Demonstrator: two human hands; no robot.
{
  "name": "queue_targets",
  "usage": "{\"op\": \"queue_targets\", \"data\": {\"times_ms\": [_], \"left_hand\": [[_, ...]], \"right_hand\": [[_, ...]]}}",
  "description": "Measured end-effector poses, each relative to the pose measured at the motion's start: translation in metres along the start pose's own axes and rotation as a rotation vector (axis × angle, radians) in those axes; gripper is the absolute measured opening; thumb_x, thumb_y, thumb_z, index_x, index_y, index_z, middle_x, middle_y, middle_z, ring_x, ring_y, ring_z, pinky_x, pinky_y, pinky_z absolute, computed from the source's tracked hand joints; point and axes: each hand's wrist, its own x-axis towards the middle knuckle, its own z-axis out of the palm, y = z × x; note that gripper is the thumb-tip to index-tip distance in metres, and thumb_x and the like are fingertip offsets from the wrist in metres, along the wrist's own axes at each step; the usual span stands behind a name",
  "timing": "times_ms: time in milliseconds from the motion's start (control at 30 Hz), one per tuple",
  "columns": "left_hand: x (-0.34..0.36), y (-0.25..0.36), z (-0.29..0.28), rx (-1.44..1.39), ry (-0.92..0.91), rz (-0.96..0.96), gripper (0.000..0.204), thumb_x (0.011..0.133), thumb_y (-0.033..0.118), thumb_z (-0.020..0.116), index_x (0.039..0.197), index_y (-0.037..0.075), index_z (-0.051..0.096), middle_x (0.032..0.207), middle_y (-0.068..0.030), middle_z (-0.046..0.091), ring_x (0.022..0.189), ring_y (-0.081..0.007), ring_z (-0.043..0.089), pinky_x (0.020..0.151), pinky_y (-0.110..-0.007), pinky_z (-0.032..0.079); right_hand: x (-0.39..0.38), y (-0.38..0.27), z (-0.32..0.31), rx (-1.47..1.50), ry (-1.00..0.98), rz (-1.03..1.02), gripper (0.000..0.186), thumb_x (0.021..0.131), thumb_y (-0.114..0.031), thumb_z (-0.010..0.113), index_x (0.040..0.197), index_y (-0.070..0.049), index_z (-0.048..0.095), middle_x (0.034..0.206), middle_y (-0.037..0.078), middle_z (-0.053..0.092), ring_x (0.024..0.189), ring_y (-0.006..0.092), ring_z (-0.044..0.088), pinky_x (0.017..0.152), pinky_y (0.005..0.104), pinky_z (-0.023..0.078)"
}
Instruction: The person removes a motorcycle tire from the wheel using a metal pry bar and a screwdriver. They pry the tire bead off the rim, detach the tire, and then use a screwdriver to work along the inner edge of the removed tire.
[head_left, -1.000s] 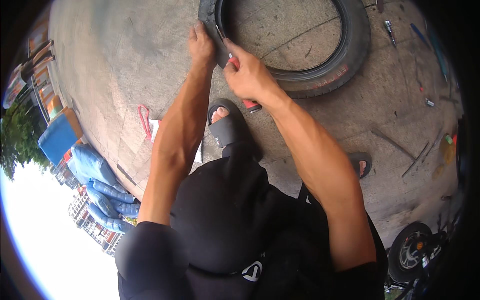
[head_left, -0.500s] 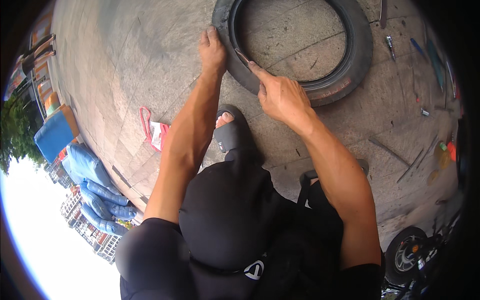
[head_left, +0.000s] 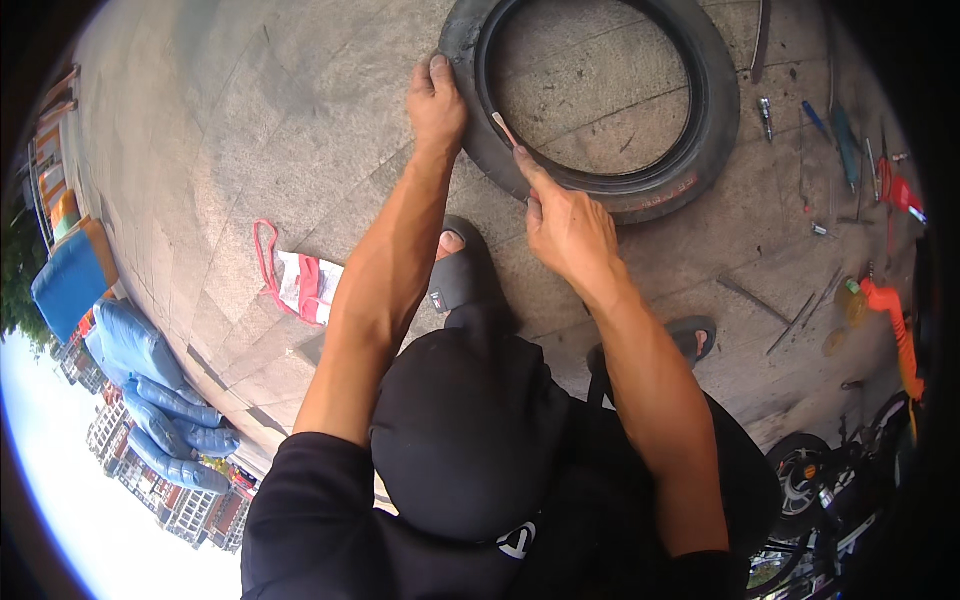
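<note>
A black tyre [head_left: 716, 120] lies on the paving in front of me, with red markings on its near sidewall. My left hand [head_left: 437, 112] is closed at the tyre's left outer edge, the underside of its grip hidden. In my right hand [head_left: 572, 232] is a slim tool [head_left: 505, 130] with a pale flat tip and a pinkish shaft; its exact kind is not clear. The forefinger stretches along the shaft. The tip sits at the tyre's left inner rim; whether it touches the rubber I cannot tell.
Several hand tools, among them a teal-handled one [head_left: 846, 150], lie at the right. A red-and-white bag [head_left: 306, 288] with a looped strap lies left of my sandalled foot [head_left: 470, 270]. Farther right are an orange object [head_left: 893, 325] and a wheeled vehicle [head_left: 800, 480].
The tool's tip has shifted slightly along the inner rim and more of the tool shows. The whole view has swung a little; my left hand keeps its place on the tyre.
</note>
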Motion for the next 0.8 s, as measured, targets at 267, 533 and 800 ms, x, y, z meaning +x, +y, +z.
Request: {"op": "queue_targets", "data": {"times_ms": [267,533,800], "left_hand": [[0.007,-0.018,0.003,0.012,-0.004,0.069,0.041,0.1,0.031,0.054,0.121,-0.004,0.06,0.113,-0.019,0.064,0.104,-0.0267,0.061,0.092,-0.037,0.047],[0.004,-0.016,0.006,0.046,0.041,0.074,0.041,0.101,0.031,0.054,0.124,-0.003,0.059,0.112,-0.0146,0.067,0.103,-0.0187,0.061,0.092,-0.031,0.048],[0.002,-0.012,0.007,-0.068,0.056,0.03,0.041,0.095,0.031,0.059,0.117,-0.003,0.064,0.114,-0.023,0.063,0.106,-0.0329,0.062,0.094,-0.039,0.048]], "right_hand": [[0.013,-0.007,0.006,-0.036,0.083,0.001,0.058,0.089,-0.015,0.056,0.146,-0.02,0.044,0.086,0.026,0.068,0.081,0.0459,0.066,0.075,0.0543,0.051],[-0.011,-0.001,0.012,0.194,0.17,-0.156,0.054,0.087,-0.008,0.055,0.141,-0.012,0.049,0.095,0.022,0.07,0.089,0.0412,0.067,0.08,0.0487,0.053],[-0.004,-0.018,0.014,0.21,0.121,-0.003,0.055,0.086,-0.006,0.054,0.141,-0.01,0.05,0.096,0.026,0.069,0.09,0.0433,0.067,0.083,0.0478,0.053]]}}
